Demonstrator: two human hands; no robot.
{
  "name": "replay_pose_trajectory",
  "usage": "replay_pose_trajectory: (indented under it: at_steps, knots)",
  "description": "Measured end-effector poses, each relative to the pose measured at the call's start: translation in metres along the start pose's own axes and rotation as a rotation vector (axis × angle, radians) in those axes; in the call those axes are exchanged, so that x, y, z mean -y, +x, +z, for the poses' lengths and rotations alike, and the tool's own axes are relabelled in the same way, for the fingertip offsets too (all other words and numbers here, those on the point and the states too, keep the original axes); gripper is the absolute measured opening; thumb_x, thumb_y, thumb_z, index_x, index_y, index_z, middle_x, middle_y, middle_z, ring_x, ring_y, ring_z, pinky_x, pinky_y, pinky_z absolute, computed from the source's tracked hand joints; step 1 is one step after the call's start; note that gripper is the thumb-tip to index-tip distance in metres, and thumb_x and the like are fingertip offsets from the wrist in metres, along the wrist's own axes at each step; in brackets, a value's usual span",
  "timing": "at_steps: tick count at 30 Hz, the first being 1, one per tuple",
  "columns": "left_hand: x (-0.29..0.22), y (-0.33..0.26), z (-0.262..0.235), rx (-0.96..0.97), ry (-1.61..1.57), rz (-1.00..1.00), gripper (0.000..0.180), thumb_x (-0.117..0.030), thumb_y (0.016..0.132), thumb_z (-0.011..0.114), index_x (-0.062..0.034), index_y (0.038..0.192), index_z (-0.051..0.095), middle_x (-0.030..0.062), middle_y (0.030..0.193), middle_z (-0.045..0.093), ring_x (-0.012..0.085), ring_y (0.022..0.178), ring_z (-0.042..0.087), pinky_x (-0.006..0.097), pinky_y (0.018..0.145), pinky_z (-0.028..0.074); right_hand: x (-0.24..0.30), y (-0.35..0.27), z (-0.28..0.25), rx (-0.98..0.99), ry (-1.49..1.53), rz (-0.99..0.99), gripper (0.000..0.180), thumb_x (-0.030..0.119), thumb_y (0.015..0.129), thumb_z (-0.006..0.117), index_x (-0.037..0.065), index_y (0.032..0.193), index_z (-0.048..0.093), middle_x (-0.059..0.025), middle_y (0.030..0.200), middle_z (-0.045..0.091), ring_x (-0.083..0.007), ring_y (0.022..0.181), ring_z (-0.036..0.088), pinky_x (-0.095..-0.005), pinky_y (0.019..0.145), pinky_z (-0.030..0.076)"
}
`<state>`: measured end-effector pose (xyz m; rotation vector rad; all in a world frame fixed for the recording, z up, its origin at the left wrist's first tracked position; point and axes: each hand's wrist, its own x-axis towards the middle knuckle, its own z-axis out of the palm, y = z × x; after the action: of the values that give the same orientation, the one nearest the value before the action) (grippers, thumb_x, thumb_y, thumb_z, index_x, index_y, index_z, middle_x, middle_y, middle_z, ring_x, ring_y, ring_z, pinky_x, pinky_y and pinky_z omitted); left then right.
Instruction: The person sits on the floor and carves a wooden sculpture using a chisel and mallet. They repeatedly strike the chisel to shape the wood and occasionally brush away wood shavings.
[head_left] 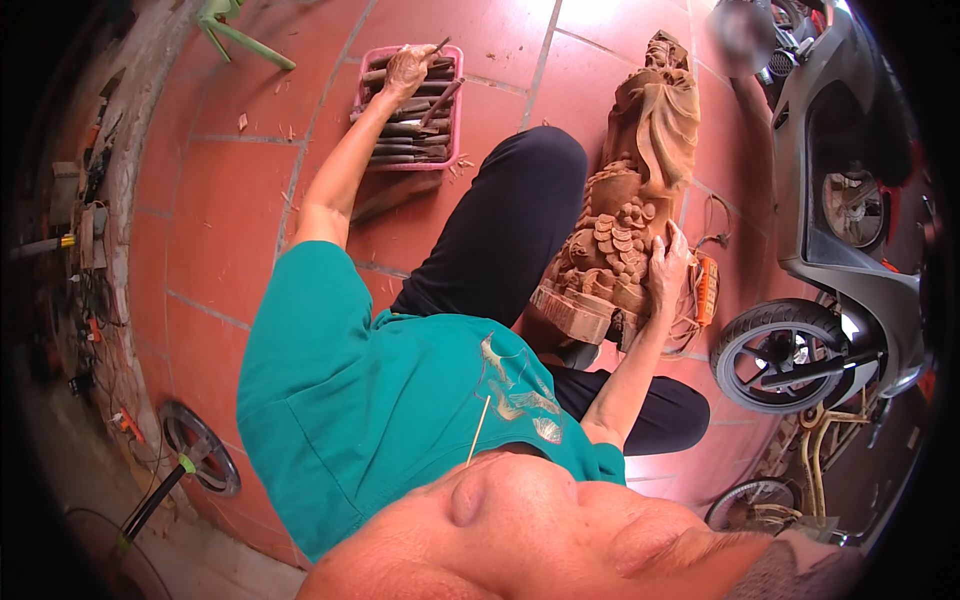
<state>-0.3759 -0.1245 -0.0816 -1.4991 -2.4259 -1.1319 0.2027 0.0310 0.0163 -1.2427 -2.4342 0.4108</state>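
My left hand [408, 72] is at the far end of a pink plastic basket [458, 110], its fingers closed on a thin dark tool, apparently a carving chisel [441, 45], whose end sticks out to the right. Several dark-handled carving tools [412, 140] lie side by side in the basket. To the right, a carved wooden statue [640, 170] lies on the floor, its draped figure pointing away from me and its base near my knee. Against its right side, beside the carved round shapes, rests my right hand [668, 268], fingers stretched out on the wood.
An orange power strip [707, 290] with cables sits right of the statue. A motorbike [790, 350] and a bicycle [755, 505] stand along the right. Wood chips lie on the red tiles [235, 200]. A green plastic chair leg [250, 45] is at far left, cluttered tools [92, 230] along the left wall.
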Motion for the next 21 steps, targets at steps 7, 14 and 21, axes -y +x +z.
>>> replay_pose_trajectory:
  at_steps: [7, 14, 21]
  knots:
    - [-0.048, -0.001, -0.012, 0.033, -0.76, -0.386, 0.022, -0.02, 0.1, 0.054, -0.006, 0.103, 0.071, -0.0002, 0.082, 0.068, 0.0098, 0.075, 0.063, 0.026, 0.068, 0.05, 0.001, -0.001, -0.001, -0.005, -0.003, -0.002, 0.043, 0.016, 0.092, 0.06, 0.003, 0.132, 0.054, -0.0174, 0.131, 0.057, -0.0331, 0.124, 0.051, -0.0423, 0.107, 0.036]
    - [-0.075, -0.004, -0.003, 0.034, -1.118, -0.422, 0.023, -0.018, 0.102, 0.052, -0.0025, 0.109, 0.067, 0.0027, 0.088, 0.067, 0.012, 0.082, 0.063, 0.028, 0.074, 0.053, -0.002, -0.003, -0.002, -0.017, 0.013, -0.018, 0.043, 0.017, 0.092, 0.061, 0.004, 0.132, 0.054, -0.0173, 0.13, 0.058, -0.0329, 0.123, 0.052, -0.0422, 0.107, 0.037]
    - [-0.094, -0.004, 0.003, 0.042, -1.265, -0.557, 0.022, -0.016, 0.102, 0.051, 0.0002, 0.111, 0.064, 0.0036, 0.094, 0.066, 0.015, 0.089, 0.065, 0.031, 0.08, 0.056, -0.003, -0.004, -0.003, -0.016, 0.033, -0.02, 0.043, 0.016, 0.092, 0.062, 0.003, 0.132, 0.054, -0.0174, 0.13, 0.058, -0.0337, 0.123, 0.051, -0.0428, 0.107, 0.037]
